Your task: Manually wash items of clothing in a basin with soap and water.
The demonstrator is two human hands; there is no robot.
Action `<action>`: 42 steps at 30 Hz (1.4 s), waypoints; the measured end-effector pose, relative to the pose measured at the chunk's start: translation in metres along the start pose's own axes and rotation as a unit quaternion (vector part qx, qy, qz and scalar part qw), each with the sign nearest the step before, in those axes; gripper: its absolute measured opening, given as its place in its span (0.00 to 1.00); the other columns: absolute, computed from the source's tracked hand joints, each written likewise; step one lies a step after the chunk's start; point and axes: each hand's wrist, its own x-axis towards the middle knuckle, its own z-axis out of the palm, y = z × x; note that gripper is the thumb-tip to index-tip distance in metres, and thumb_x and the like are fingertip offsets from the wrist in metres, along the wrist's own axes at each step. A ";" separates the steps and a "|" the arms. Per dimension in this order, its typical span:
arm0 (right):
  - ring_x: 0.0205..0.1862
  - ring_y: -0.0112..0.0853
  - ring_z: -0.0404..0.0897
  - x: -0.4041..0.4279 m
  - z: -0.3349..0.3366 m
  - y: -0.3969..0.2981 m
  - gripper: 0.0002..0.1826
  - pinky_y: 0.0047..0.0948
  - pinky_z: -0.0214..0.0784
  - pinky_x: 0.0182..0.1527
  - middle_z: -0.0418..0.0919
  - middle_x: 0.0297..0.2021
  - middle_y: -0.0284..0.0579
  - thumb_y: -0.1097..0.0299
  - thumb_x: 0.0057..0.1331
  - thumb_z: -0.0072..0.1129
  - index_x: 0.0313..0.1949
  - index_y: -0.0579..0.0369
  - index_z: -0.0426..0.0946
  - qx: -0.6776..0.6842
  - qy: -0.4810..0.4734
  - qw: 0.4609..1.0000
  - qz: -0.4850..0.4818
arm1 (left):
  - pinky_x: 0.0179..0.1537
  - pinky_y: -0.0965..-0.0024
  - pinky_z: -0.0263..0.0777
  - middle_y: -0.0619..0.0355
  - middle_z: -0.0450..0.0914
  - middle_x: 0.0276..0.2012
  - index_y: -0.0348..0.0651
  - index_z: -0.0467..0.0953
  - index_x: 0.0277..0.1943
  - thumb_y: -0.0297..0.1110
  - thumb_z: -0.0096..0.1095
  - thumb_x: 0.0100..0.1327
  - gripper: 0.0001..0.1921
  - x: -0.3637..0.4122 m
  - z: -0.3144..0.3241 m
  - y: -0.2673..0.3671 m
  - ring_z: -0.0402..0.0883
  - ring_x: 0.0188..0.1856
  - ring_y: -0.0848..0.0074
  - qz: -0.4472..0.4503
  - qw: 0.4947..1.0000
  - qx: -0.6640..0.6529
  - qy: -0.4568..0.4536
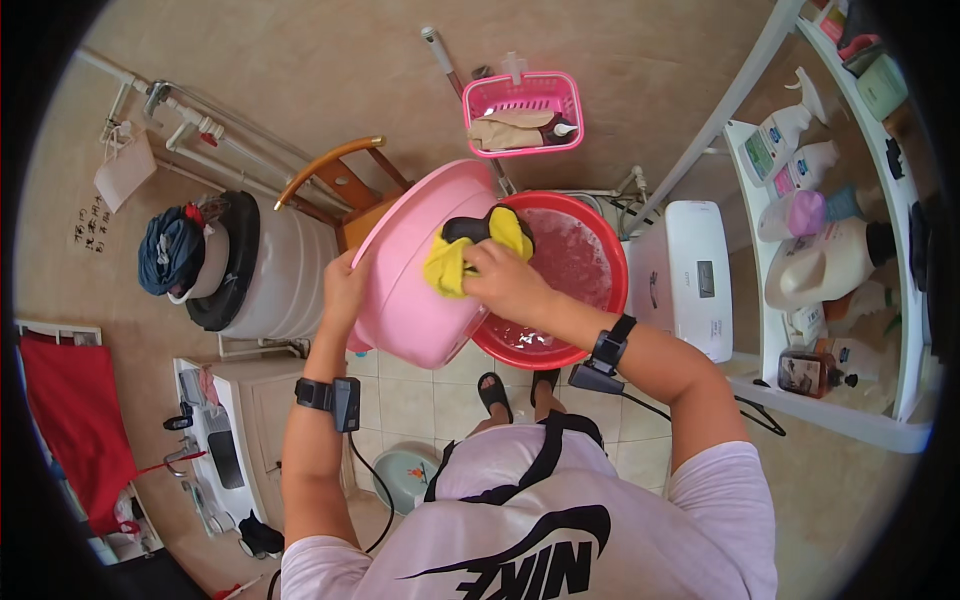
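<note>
My left hand (pixel 346 291) grips the rim of a pink plastic basin (pixel 405 277), which is tilted on its side so its outer wall shows. In my right hand (pixel 510 281) is a yellow and dark grey cloth (pixel 450 262), pressed against the basin's outside. A red tub (pixel 617 262) stands on the floor just right of the basin and partly behind it. Soapy water (pixel 570 251) with foam at its edge lies inside the tub. The basin's inside is hidden from me.
A white shelf rack (pixel 765 330) with spray and detergent bottles rises at right, beside a white box-shaped appliance (pixel 690 285). At left are a lidded white barrel (pixel 289 274) and a wooden chair (pixel 360 217). A pink basket (pixel 523 150) hangs on the wall; a grey-green basin (pixel 401 480) sits behind.
</note>
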 end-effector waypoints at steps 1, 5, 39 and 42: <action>0.45 0.42 0.70 -0.004 0.002 0.006 0.08 0.38 0.66 0.47 0.70 0.43 0.47 0.72 0.52 0.52 0.32 0.53 0.76 0.003 -0.002 1.000 -0.003 | 0.28 0.75 0.64 0.62 0.75 0.22 0.29 0.77 0.36 0.37 0.57 0.64 0.15 -0.003 -0.004 -0.007 0.68 0.26 0.84 -0.003 1.000 0.000 0.003; 0.53 0.46 0.68 -0.018 0.010 0.042 0.14 0.39 0.63 0.54 0.70 0.48 0.49 0.79 0.54 0.52 0.41 0.56 0.77 0.062 0.121 0.981 0.135 | 0.28 0.80 0.60 0.68 0.74 0.26 0.30 0.77 0.38 0.38 0.53 0.68 0.16 -0.014 -0.025 -0.039 0.65 0.27 0.87 0.005 0.999 -0.034 0.034; 0.54 0.49 0.69 -0.035 0.020 0.056 0.15 0.39 0.62 0.57 0.67 0.51 0.53 0.81 0.57 0.51 0.45 0.59 0.76 0.128 0.116 0.943 0.284 | 0.32 0.78 0.64 0.65 0.75 0.29 0.28 0.77 0.40 0.43 0.49 0.70 0.20 -0.060 -0.028 -0.022 0.67 0.31 0.85 -0.051 0.990 -0.113 0.070; 0.54 0.49 0.68 -0.051 0.031 0.069 0.15 0.38 0.62 0.57 0.67 0.50 0.54 0.81 0.58 0.51 0.46 0.60 0.74 0.137 0.109 0.930 0.323 | 0.34 0.78 0.66 0.64 0.77 0.31 0.28 0.77 0.43 0.41 0.50 0.70 0.19 -0.067 -0.029 -0.033 0.70 0.32 0.85 -0.072 0.982 -0.160 0.072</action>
